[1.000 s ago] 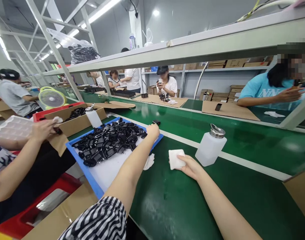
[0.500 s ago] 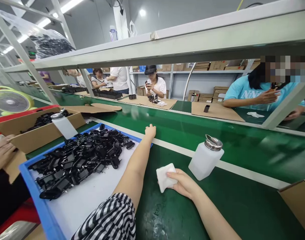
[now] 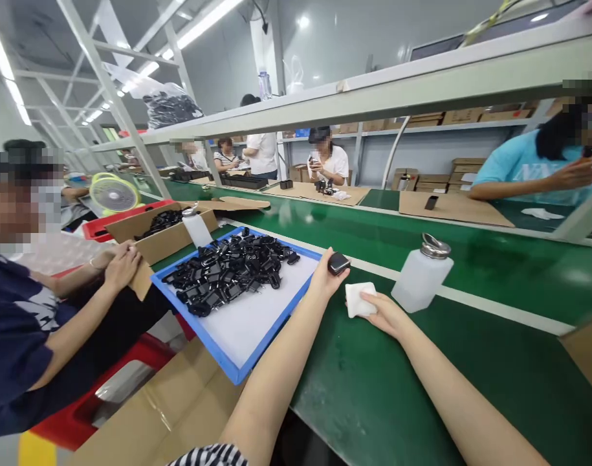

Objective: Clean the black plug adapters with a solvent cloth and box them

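My left hand (image 3: 326,279) is closed around a black power adapter (image 3: 339,263), its smooth casing facing up. Just to the right, my right hand (image 3: 383,312) grips a folded white cloth (image 3: 360,299) between thumb and fingers. Cloth and adapter are close together but apart, above the green work surface (image 3: 373,388). Left of my forearm, a blue tray (image 3: 235,372) with a white bottom holds a heap of black power adapters (image 3: 232,268). A white pump bottle (image 3: 420,281) with a metal top stands upright beyond my right hand.
A second bottle (image 3: 197,228) stands behind the tray, near an open cardboard box (image 3: 172,244) of black parts. At the left a co-worker's hands (image 3: 123,265) rest at that box. A metal shelf beam (image 3: 354,97) crosses overhead. Another cardboard box (image 3: 589,349) is at the right edge.
My left hand has drawn back from the belt beyond the tray and now shows a black adapter in its grip. The camera view has shifted left, bringing the co-worker into sight.
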The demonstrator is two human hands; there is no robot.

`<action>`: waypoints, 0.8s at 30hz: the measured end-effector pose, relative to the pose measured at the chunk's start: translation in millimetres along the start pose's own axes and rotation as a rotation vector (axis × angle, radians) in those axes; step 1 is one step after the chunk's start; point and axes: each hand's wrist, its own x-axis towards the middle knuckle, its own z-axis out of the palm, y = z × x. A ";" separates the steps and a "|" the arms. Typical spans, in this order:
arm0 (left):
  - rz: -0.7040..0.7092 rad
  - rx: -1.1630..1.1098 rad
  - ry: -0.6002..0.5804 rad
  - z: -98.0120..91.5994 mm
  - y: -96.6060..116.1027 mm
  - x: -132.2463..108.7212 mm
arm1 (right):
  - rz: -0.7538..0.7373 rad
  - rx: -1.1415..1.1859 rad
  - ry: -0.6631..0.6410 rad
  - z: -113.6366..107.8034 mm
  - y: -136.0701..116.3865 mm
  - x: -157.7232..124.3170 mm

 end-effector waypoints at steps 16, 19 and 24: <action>-0.264 -0.049 -0.091 -8.9 -28.2 -12.9 | -0.684 -0.499 0.464 30.9 -7.2 -2.7; -0.231 -0.057 -0.054 -6.5 -36.1 -13.0 | -0.730 -0.815 0.398 40.8 2.4 -8.1; -0.139 -0.133 0.022 -5.3 -33.4 -15.3 | -0.866 -1.039 0.270 48.3 31.9 -16.8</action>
